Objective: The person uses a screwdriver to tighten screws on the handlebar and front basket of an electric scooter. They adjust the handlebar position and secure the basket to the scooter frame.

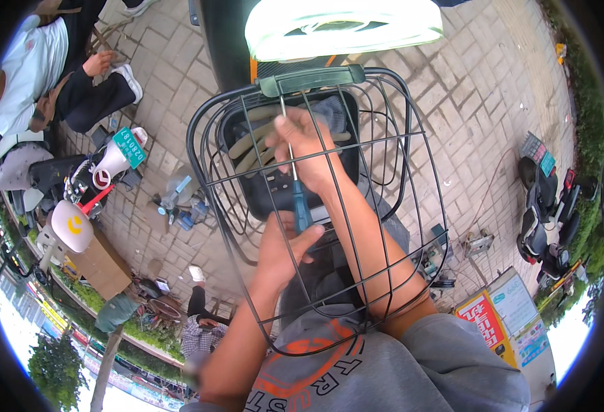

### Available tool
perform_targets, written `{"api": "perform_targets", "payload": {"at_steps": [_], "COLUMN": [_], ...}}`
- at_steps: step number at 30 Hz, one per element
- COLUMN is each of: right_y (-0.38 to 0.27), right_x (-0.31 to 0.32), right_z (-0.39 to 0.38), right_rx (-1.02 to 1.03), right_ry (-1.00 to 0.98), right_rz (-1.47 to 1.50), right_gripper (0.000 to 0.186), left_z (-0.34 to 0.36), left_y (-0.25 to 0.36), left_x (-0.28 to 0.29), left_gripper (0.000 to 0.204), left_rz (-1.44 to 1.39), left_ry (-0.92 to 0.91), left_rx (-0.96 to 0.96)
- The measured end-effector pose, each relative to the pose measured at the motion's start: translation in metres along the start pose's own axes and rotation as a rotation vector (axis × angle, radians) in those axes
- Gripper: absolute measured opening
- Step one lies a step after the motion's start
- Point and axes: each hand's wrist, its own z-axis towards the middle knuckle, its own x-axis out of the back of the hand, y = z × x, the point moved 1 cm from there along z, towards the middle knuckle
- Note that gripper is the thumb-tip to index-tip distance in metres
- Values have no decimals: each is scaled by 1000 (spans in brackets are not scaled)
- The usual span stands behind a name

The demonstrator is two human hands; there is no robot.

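Note:
A screwdriver (302, 206) with a blue handle and a long metal shaft points away from me, its tip near the dark green bar (312, 81) on the far edge of a black wire basket (404, 206). My left hand (285, 247) grips the handle at its near end. Fingers of my right hand (303, 141) are closed about the shaft, close to the tip. Black wires of the basket cross in front of both hands. Beneath them is a black plastic tray (274, 199) with thick olive-brown curved pieces (250, 147) and a grey cloth (333, 113). Whether the tip touches a screw is hidden.
A bright, overexposed light-coloured panel (343, 34) stands just beyond the basket. Another person (34, 69) sits at the far left, near a parked scooter (75, 220) and a cardboard box (99, 264). More scooters (545, 220) stand at the right on the brick paving.

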Motion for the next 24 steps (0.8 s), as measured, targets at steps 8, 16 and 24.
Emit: {"api": "perform_targets", "payload": {"at_steps": [8,16,24], "right_y": [-2,-12,34], "right_x": [3,9,79], "right_z": [-8,-16,-89], "right_rx": [-19,-2,8], "right_ry": [126,124,198], "right_rz": [-123,-417,-772], "right_gripper": [32,37,48], "left_z": [-3,13,25], "left_y": [-8,-15,5], "left_x": [2,-8,-27], "left_gripper": [39,37,46], "left_rz": [-289,-176,149], "left_ry": [-285,-183,-167], "left_rx": [108,-28,-36]}}
